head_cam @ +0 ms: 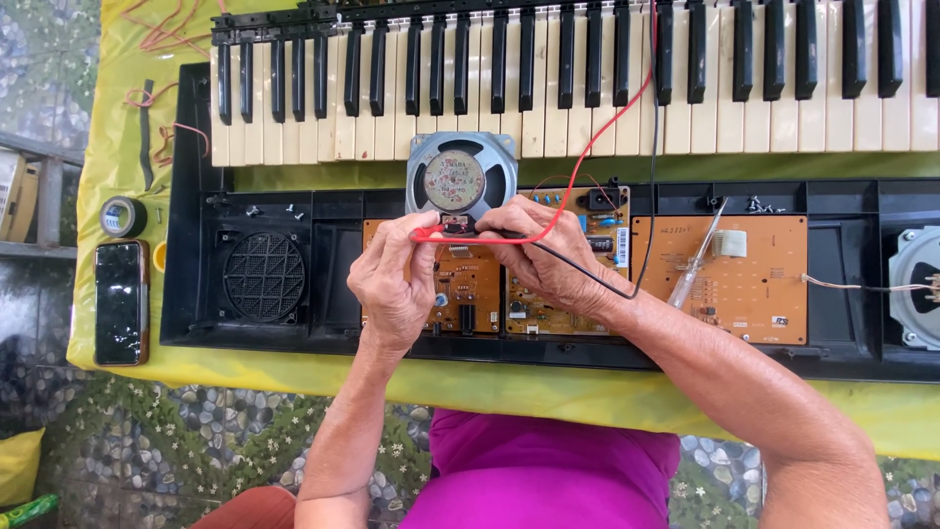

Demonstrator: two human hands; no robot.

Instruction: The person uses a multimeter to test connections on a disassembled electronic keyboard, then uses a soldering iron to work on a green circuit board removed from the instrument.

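A round grey speaker (pixel 460 176) lies face down on the open black keyboard case (pixel 196 255), just below the row of keys (pixel 587 88). My left hand (pixel 394 284) pinches a red test probe (pixel 429 233) against the speaker's terminal. My right hand (pixel 543 253) pinches a black test probe (pixel 490 233) against the same terminal from the other side. A red wire (pixel 597 137) and a black wire (pixel 597 282) run away from the probes. Under my hands lie orange circuit boards (pixel 470 294).
A second orange board (pixel 754 284) carries a clear-handled screwdriver (pixel 697 260). Another speaker (pixel 916 284) sits at the right edge. A round speaker grille (pixel 264 276) is at the case's left. A phone (pixel 121 302) and a tape roll (pixel 122 216) lie on the yellow cloth (pixel 117 127).
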